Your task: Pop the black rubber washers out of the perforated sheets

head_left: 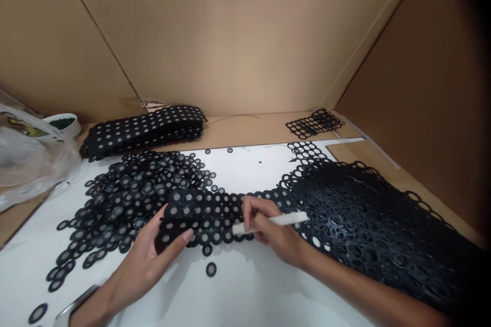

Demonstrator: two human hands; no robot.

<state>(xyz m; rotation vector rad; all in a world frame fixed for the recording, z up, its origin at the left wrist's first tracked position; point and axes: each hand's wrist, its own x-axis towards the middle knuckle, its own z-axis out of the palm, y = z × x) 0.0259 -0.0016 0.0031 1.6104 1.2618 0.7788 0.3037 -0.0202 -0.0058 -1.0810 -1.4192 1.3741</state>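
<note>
Two bare hands, left (pixel 148 253) with fingers clamped on black dotted strip (pixel 207 214), right (pixel 270 224) pinching white stick thing (pixel 282 218). Strip lay bent over white worktop (pixel 245 291), pretty dark, rows of pale grey dots, scalloped edges.

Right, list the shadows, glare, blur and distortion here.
Head view: glints on the dark ring pile; soft shadows on the white surface; slight blur on the right hand and white stick; black vignetting at the right edge; the lower-left disc looks stretched.
</note>
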